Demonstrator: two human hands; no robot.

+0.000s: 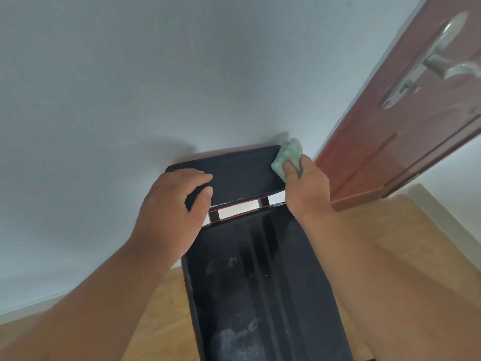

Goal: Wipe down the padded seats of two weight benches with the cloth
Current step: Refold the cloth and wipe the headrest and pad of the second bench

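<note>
Gripping the left end of the small black head pad point(242, 173), the left hand point(169, 207) had its thumb on top and fingers curled over the pad's near edge, while the right hand point(304, 188) pinched a crumpled green cloth point(286, 157) against the pad's far right corner. The long black seat pad point(260, 282) lay just below, dusty and smudged, joined by metal brackets point(216, 217). A grey wall point(156, 74) stood behind, a red-brown door point(403, 113) at right, wood floor point(416, 230) beneath.

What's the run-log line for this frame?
phase: wiping far pad | right hand: grips green cloth at far pad right end | left hand: holds pad's left end | near pad: smudged
</note>
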